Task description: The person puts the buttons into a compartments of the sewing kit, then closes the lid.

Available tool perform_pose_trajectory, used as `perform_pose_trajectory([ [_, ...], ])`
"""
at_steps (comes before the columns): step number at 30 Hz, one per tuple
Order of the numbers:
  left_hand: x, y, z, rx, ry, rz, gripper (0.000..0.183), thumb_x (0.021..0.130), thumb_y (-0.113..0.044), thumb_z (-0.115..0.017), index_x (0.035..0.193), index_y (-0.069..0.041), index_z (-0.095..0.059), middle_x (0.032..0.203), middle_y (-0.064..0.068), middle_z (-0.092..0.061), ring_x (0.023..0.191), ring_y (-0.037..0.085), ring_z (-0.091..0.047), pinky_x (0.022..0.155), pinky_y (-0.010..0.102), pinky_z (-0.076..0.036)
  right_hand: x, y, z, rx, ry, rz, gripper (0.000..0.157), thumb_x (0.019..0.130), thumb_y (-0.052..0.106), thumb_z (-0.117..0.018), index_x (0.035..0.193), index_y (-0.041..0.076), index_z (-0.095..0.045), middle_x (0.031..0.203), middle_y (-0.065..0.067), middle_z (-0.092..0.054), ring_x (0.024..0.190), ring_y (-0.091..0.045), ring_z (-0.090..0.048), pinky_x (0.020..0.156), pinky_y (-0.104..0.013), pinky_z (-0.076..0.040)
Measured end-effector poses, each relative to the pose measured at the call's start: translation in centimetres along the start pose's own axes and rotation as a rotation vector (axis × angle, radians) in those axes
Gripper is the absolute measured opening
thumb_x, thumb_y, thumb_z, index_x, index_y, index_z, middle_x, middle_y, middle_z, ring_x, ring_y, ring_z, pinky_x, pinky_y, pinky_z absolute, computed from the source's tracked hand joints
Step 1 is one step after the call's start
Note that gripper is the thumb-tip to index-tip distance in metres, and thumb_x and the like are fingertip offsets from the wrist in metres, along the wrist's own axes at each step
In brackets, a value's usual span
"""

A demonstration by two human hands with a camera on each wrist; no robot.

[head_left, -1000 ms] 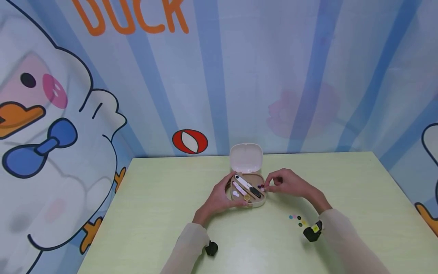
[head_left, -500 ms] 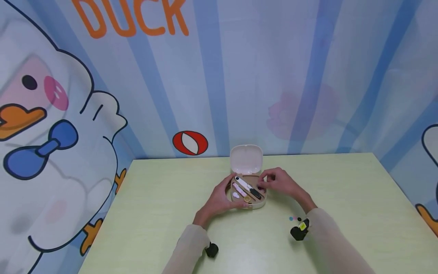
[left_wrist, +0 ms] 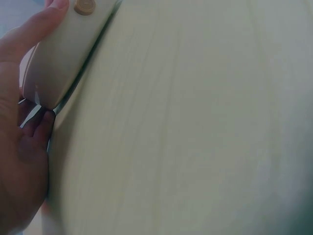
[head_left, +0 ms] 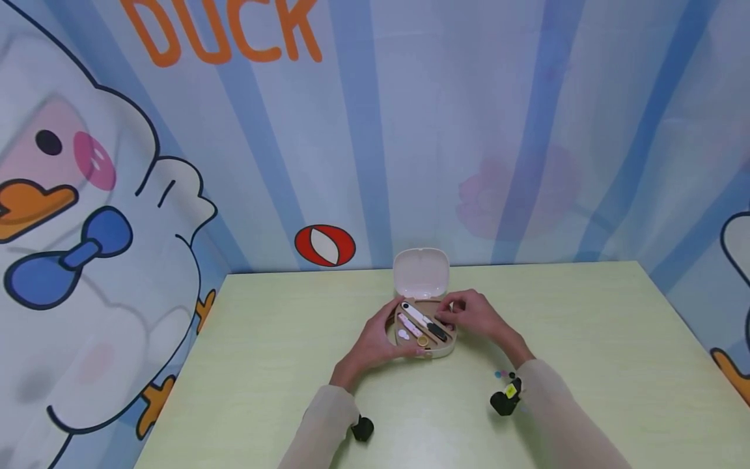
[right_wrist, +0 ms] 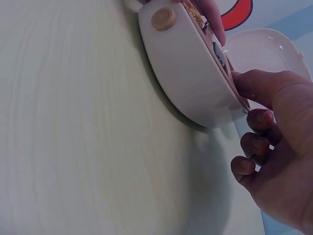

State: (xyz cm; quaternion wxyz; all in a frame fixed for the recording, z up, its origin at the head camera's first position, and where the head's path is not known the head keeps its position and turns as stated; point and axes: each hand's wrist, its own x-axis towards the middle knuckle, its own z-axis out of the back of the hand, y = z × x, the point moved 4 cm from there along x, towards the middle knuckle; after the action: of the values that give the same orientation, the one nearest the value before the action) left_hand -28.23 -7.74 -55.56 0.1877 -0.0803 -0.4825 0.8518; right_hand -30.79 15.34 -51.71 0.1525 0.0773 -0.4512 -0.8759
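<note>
A small cream case (head_left: 442, 352) lies with its pale lid (head_left: 420, 277) raised at the back. My left hand (head_left: 373, 337) grips its left side, thumb along the front; in the left wrist view that thumb is beside a round tan button catch (left_wrist: 84, 6). Inside are a slim white tool with a black end (head_left: 417, 314), a pale pink stick (head_left: 408, 324) and a gold ring-shaped piece (head_left: 422, 341). My right hand (head_left: 476, 316) reaches thumb and forefinger into the right compartment, other fingers curled outside the wall (right_wrist: 181, 63). Its fingertips are hidden, so I cannot tell what they hold.
Several small coloured buttons (head_left: 498, 374) lie on the pale table (head_left: 281, 345), partly covered by the right wrist's black camera (head_left: 504, 402). Another black camera (head_left: 363, 428) is at the left wrist. A duck-printed cloth wall stands behind the table's far edge.
My right hand has moved left from the case's right edge to inside its right compartment, its wrist now covering some buttons. My left hand keeps its grip on the case.
</note>
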Motion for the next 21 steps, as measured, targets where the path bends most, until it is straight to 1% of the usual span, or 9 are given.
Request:
perform_pose_trajectory([
  [4,0.0,0.0,0.0,-0.001,-0.002,-0.004,0.116,0.073,-0.058,-0.090,0.165,-0.025,-0.028,0.166,-0.002,-0.034,0.150,0.018,-0.036,0.121,0.042,-0.035,-0.2,0.0,-0.1,-0.017,-0.019,0.015,0.005,0.097,0.015,-0.075,0.098,0.010,-0.077,0.069,-0.001,-0.054,0.063,-0.017,-0.047,0.053,-0.026,-0.035],
  [8,0.0,-0.1,0.0,0.007,-0.002,0.005,0.116,0.073,-0.058,-0.090,0.165,-0.026,-0.028,0.167,-0.003,-0.034,0.150,0.018,-0.036,0.121,0.043,-0.034,-0.4,-0.4,-0.2,-0.002,-0.036,0.016,0.007,0.096,0.015,-0.076,0.101,0.011,-0.078,0.069,0.000,-0.055,0.063,-0.017,-0.048,0.054,-0.025,-0.036],
  [11,0.0,-0.1,0.0,0.005,-0.003,0.002,0.116,0.073,-0.058,-0.090,0.165,-0.026,-0.028,0.166,-0.003,-0.034,0.150,0.017,-0.036,0.121,0.043,-0.034,-0.6,-0.7,-0.3,0.022,-0.043,0.000,0.011,0.097,0.017,-0.076,0.106,0.012,-0.078,0.070,0.000,-0.056,0.063,-0.017,-0.049,0.054,-0.024,-0.037],
  [14,0.0,-0.1,0.0,-0.004,-0.004,-0.006,0.115,0.073,-0.056,-0.091,0.165,-0.025,-0.029,0.166,-0.003,-0.034,0.150,0.017,-0.036,0.121,0.042,-0.034,-0.8,-1.0,-0.2,0.034,-0.048,-0.009,0.019,0.096,0.022,-0.077,0.113,0.012,-0.078,0.072,-0.002,-0.058,0.065,-0.018,-0.050,0.054,-0.025,-0.038],
  [18,0.0,-0.1,0.0,-0.009,0.000,-0.011,0.115,0.074,-0.056,-0.091,0.165,-0.025,-0.029,0.166,-0.002,-0.034,0.150,0.018,-0.036,0.121,0.042,-0.035,-1.3,-1.1,0.3,0.037,-0.049,-0.023,0.028,0.096,0.032,-0.078,0.119,0.015,-0.077,0.075,-0.007,-0.061,0.066,-0.020,-0.052,0.055,-0.027,-0.039],
  [21,0.0,-0.2,0.0,-0.011,-0.001,-0.020,0.114,0.075,-0.054,-0.091,0.165,-0.024,-0.028,0.166,-0.001,-0.034,0.150,0.020,-0.036,0.120,0.044,-0.035,-1.8,-1.1,0.9,0.041,-0.044,-0.018,0.033,0.095,0.036,-0.078,0.122,0.018,-0.076,0.074,-0.008,-0.060,0.065,-0.020,-0.052,0.055,-0.028,-0.039],
])
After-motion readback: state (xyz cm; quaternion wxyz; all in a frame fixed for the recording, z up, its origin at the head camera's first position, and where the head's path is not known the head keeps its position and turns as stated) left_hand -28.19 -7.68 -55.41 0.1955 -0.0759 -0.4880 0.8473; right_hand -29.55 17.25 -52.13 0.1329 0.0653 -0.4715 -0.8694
